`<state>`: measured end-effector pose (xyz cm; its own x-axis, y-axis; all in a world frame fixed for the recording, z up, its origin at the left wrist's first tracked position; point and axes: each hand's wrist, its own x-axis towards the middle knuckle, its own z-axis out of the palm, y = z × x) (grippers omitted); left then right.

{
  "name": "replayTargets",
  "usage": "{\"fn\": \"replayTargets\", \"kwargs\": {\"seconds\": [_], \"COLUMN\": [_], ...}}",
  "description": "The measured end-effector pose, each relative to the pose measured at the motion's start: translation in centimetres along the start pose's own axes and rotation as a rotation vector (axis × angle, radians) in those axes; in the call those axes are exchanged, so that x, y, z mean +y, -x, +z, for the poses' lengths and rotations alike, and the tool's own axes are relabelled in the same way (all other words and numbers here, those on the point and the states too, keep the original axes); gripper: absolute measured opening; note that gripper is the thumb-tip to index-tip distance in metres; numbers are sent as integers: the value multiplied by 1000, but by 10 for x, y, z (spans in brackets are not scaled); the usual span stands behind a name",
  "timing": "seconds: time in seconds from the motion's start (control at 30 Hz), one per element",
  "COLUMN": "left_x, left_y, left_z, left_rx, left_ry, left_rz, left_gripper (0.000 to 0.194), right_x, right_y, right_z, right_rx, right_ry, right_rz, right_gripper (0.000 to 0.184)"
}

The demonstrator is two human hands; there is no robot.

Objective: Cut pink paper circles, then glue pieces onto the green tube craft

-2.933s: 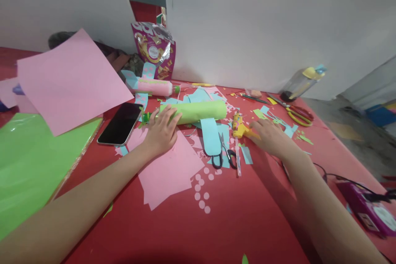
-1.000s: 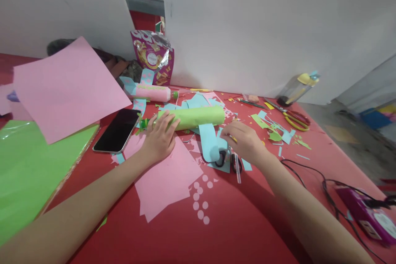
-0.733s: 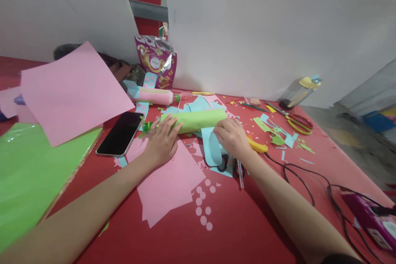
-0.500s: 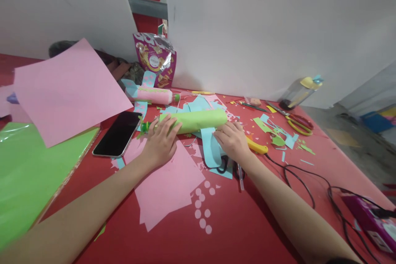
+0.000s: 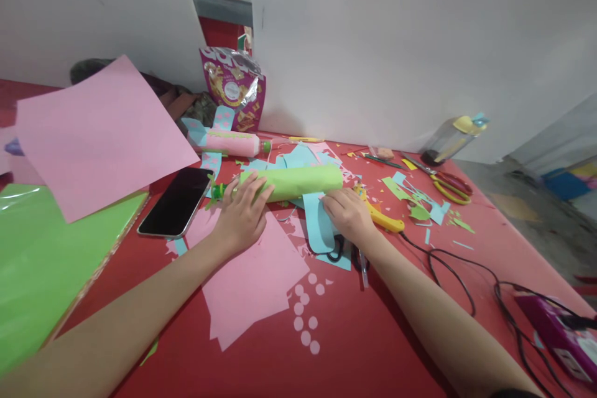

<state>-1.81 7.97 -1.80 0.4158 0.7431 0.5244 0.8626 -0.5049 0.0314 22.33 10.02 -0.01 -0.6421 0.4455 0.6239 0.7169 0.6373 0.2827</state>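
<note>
A bottle wrapped in light green paper (image 5: 298, 181) lies on its side on the red table (image 5: 373, 336). My left hand (image 5: 241, 214) rests on its left end, near the green cap, fingers spread flat. My right hand (image 5: 346, 214) presses flat on a blue paper strip (image 5: 321, 225) just below the roll's right end, fingers extended. A yellow glue gun (image 5: 380, 217) lies beside my right hand, its black cord (image 5: 448, 267) trailing right. Black-handled scissors (image 5: 345, 252) lie partly under my right wrist.
A black phone (image 5: 176, 200) lies left of the roll. Pink sheets (image 5: 100, 137) and green sheets (image 5: 41, 255) cover the left. A pink-wrapped bottle (image 5: 228, 143) and snack bag (image 5: 233, 87) stand behind. Red-yellow scissors (image 5: 448, 181), a water bottle (image 5: 450, 137), a purple device (image 5: 555, 329) sit right.
My right hand carried the yellow glue gun from the right toward the roll, set it down beside it, and now lies flat on the blue strip. My left hand stayed on the roll.
</note>
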Motion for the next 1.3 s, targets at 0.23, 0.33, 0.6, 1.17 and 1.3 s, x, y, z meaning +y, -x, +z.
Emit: {"fn": "replayTargets", "kwargs": {"seconds": [0.23,0.33,0.6,1.17,1.3], "left_x": [-1,0,0,1,1], "left_y": [0,0,0,0,0], "left_z": [0,0,-1,-1,-1], "left_rx": [17,13,11,14,6], "left_ry": [-6,6,47,13,22], "left_rz": [10,9,-7,2,0], "left_gripper": [41,42,46,43,46], "right_x": [1,1,1,4,4], "right_y": [1,1,1,-8,-11], "right_z": [3,3,5,5,4], "right_rx": [-34,-47,-80,-82,-96], "right_ry": [-4,-4,-16,-25,-25], "right_rz": [23,41,98,197,219], "right_gripper": [26,26,26,23,22]}}
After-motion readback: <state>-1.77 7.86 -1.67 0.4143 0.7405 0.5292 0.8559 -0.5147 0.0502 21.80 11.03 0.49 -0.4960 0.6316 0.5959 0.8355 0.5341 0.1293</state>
